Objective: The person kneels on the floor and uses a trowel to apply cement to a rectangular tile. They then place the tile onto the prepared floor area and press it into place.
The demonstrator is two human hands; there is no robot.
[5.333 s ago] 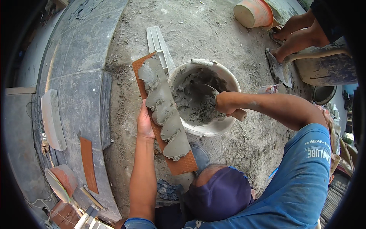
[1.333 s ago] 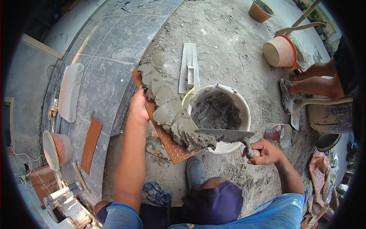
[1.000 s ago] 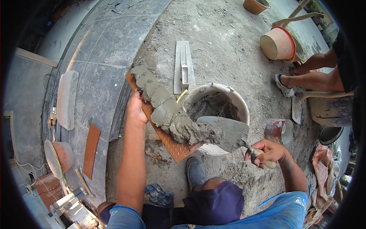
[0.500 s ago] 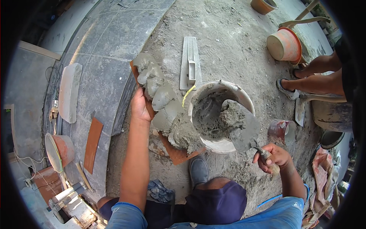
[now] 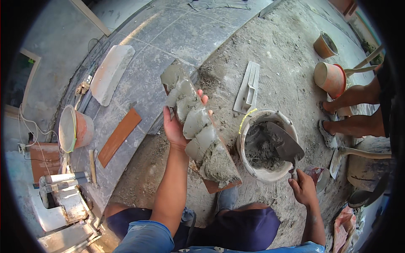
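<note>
My left hand grips a long reddish-brown tile from beneath, its fingertips curling round the far edge. Wet grey mortar lies along the tile's upper face in overlapping dabs, with a rougher lump at the near end. In my right hand is the handle of a trowel, whose blade slants into a mortar-smeared bucket. More grey mortar sits inside this bucket, and the blade's tip is hidden against it.
A plastering float lies on the dirt beyond the bucket. Left, on dark paving, are another brown tile, a pale slab and an orange-white bucket. Another person's legs stand at right, near a hoe and an orange-rimmed bucket.
The trowel has gone from holding a heap of mortar over the bucket's right side to dipping into it, its blade now mostly bare. The view has shifted, and the tile sits farther right.
</note>
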